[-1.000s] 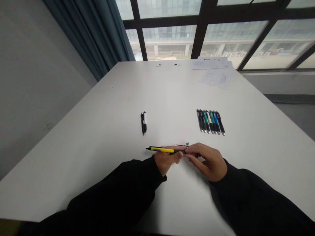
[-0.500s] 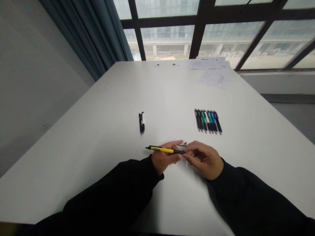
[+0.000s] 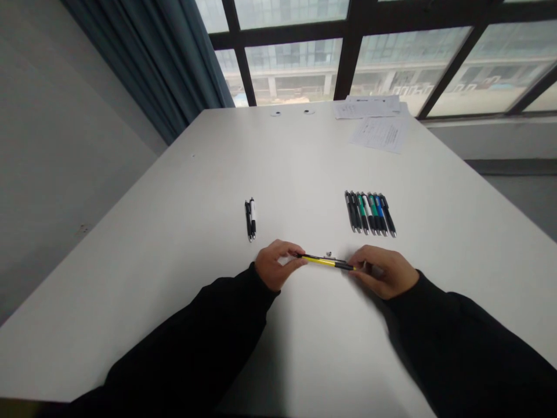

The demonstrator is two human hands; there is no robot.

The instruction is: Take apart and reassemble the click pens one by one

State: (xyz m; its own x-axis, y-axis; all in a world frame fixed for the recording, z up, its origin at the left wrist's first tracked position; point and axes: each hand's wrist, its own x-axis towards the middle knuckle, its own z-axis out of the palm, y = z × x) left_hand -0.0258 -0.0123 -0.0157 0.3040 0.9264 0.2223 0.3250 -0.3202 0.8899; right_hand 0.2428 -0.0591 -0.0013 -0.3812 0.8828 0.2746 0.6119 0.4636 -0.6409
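Note:
A yellow and black pen [image 3: 325, 262] is stretched level between my two hands, just above the white table [image 3: 183, 244]. My left hand [image 3: 275, 265] pinches its left end with closed fingers. My right hand [image 3: 383, 269] is closed round its black right end. A tiny dark and silver part [image 3: 329, 253] lies on the table just behind the pen. Both arms wear black sleeves.
Two pens [image 3: 250, 219], one black and one white, lie side by side left of centre. A row of several pens [image 3: 369, 213] in black, green, white and blue lies to the right. Printed sheets [image 3: 378, 123] rest at the far edge under the window. A blue curtain [image 3: 143, 64] hangs far left.
The pen has shifted right. My left hand slid from its right part to its left end, and my right hand moved right, so the pen now spans both hands.

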